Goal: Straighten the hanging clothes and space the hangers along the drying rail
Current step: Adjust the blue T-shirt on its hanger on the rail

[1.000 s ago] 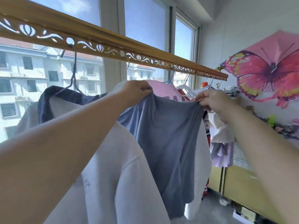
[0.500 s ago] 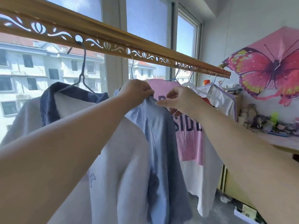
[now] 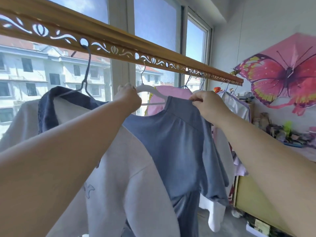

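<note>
A wooden drying rail (image 3: 119,41) with carved cut-outs runs from upper left to right. A blue shirt (image 3: 174,142) hangs on a white hanger (image 3: 150,91) hooked into the rail. My left hand (image 3: 128,98) grips the hanger's left arm together with the shirt's left shoulder. My right hand (image 3: 205,103) pinches the shirt's right shoulder seam, spreading the fabric. To the left hangs a white sweatshirt with a navy collar (image 3: 119,168) on a dark wire hanger (image 3: 85,79). Behind the blue shirt hangs a pink shirt (image 3: 171,94), partly hidden.
More garments (image 3: 236,106) hang at the rail's far right end. A pink butterfly umbrella (image 3: 287,72) is on the right wall above a cluttered shelf (image 3: 282,132) and a yellow cabinet (image 3: 248,199). Windows (image 3: 153,31) stand behind the rail.
My right hand has moved right from the collar to the shirt's right shoulder, and the bunched blue shirt now spreads across the hanger. My left hand stays at the hanger's left end.
</note>
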Tool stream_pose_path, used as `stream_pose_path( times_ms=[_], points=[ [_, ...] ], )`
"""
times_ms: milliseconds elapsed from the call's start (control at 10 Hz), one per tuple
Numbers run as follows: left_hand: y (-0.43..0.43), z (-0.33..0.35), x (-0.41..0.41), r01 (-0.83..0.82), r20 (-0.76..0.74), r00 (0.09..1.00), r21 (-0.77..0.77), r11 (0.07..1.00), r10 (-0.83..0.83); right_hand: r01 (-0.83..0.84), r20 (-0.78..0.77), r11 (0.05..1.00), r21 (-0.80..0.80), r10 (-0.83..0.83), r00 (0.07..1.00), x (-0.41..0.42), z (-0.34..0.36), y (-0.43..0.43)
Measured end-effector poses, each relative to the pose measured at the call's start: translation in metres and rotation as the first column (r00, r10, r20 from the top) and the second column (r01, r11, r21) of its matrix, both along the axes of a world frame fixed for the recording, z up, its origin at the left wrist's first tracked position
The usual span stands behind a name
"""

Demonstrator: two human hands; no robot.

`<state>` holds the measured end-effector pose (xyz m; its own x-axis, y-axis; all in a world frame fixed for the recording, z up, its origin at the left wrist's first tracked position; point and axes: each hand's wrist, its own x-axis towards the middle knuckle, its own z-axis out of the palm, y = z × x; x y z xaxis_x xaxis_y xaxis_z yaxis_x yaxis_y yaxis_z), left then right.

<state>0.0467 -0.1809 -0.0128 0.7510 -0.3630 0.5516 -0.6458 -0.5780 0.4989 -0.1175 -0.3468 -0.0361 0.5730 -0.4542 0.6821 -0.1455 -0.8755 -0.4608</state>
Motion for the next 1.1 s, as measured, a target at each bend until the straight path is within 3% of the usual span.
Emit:
stream_pose_path(
  times_ms=[200, 500, 600, 700, 800, 900, 1000, 1100],
  points=[
    [0.005, 0.002, 0.012, 0.163, -0.070, 0.984, -0.047, 0.985, -0.166, -0.062, 0.142, 0.998, -0.004, 0.062, 0.988, 0.000, 0.004, 0.001],
    [0.013, 0.010, 0.001, 0.147, 0.157, 0.973, 0.138, 0.979, -0.168, -0.074, 0.014, 0.995, 0.070, 0.073, 0.997, -0.001, 0.033, 0.002],
    [0.008, 0.015, 0.010, 0.183, 0.085, 0.979, 0.055, 0.982, -0.187, -0.207, 0.267, 0.923, 0.325, 0.121, 0.956, 0.005, 0.049, -0.005],
    [0.010, 0.017, 0.002, 0.209, -0.014, 0.977, -0.090, 0.974, -0.212, -0.308, 0.165, 0.898, 0.314, 0.268, 0.949, 0.014, 0.052, -0.008],
    [0.015, 0.020, 0.002, 0.196, 0.014, 0.980, 0.063, 0.979, -0.198, -0.364, 0.066, 0.886, 0.287, 0.361, 0.930, 0.008, 0.047, -0.003],
    [0.019, 0.012, 0.000, 0.107, 0.073, 0.990, 0.162, 0.981, -0.120, -0.253, -0.191, 0.951, 0.178, 0.285, 0.939, -0.003, 0.044, 0.001],
    [0.023, 0.011, 0.000, 0.155, -0.104, 0.983, 0.052, 0.987, -0.149, -0.148, -0.391, 0.989, -0.010, 0.132, 0.911, -0.004, 0.036, 0.001],
    [0.016, 0.006, 0.002, 0.217, -0.087, 0.965, -0.260, 0.941, -0.246, -0.128, -0.450, 0.988, 0.087, 0.154, 0.880, -0.005, 0.030, -0.001]
  ],
)
